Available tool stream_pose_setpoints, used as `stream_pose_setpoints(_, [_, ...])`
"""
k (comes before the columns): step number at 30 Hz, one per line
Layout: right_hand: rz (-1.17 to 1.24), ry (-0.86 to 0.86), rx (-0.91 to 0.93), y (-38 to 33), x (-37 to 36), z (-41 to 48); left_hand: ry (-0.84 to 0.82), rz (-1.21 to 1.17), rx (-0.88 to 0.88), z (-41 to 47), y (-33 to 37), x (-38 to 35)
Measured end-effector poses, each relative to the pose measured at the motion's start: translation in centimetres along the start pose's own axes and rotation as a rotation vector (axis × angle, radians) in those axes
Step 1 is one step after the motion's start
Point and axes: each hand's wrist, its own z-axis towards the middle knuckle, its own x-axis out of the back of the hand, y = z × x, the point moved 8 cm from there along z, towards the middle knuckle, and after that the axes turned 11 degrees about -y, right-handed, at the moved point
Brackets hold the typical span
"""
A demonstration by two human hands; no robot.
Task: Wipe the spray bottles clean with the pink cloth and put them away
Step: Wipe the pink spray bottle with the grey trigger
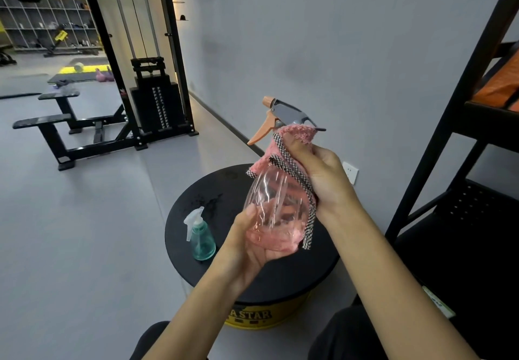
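A clear pink spray bottle [271, 205] with a grey head and orange trigger is held up above the round black table [280, 275]. My left hand [250, 250] cups its base from below, fingers curled round it. My right hand [317, 174] grips the pink cloth [286, 146] with its checkered edge, pressed round the bottle's neck and right side. A small teal spray bottle [200, 237] with a white trigger stands upright on the table's left part, apart from both hands.
The table top sits on a yellow drum [252, 317]. A black metal shelf rack [460, 163] stands close on the right, with an orange item on an upper shelf. A grey wall with a socket [350, 172] is behind. Gym benches and a weight machine stand far left.
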Motion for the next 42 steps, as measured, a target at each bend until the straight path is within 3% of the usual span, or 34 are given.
stream_pose_setpoints(4, [0.161, -0.132, -0.088, 0.9, -0.8, 0.5, -0.12, -0.253, 0.084, -0.4, -1.0, -0.9])
stream_pose_setpoints(8, [0.162, -0.116, -0.05, 0.9, -0.4, 0.6, -0.121, -0.185, 0.073, -0.2, -0.9, -0.7])
stream_pose_setpoints(13, [-0.184, 0.132, 0.077, -0.2, 1.1, 0.0, 0.044, 0.128, -0.014, 0.3, 0.1, 0.6])
stream_pose_setpoints(16, [-0.336, 0.229, 0.145, -1.0, 1.0, -0.4, 0.083, 0.155, -0.052, 0.3, 0.2, 1.0])
stream_pose_setpoints(21, [0.028, -0.051, -0.052, 0.7, -0.2, 0.3, -0.093, -0.136, 0.068, 0.0, -0.5, 0.2])
stream_pose_setpoints(24, [0.095, -0.089, -0.056, 1.1, -0.2, 0.5, -0.132, -0.188, 0.11, -0.2, -0.8, 0.0])
stream_pose_setpoints(28, [-0.264, 0.155, 0.043, 0.7, 1.4, 0.2, 0.009, 0.071, 0.042, 0.3, -0.7, 1.3])
stream_pose_setpoints(31, [-0.384, 0.213, 0.12, 0.3, 1.3, 0.0, 0.083, 0.127, 0.007, 0.2, -0.7, 1.7])
stream_pose_setpoints(37, [0.012, -0.06, -0.05, 1.2, 0.2, 0.3, -0.065, -0.192, 0.127, -0.3, -1.2, 0.5])
stream_pose_setpoints(42, [-0.021, -0.037, 0.03, 0.8, 0.1, 0.2, -0.06, -0.188, 0.139, -0.4, -1.1, 0.7])
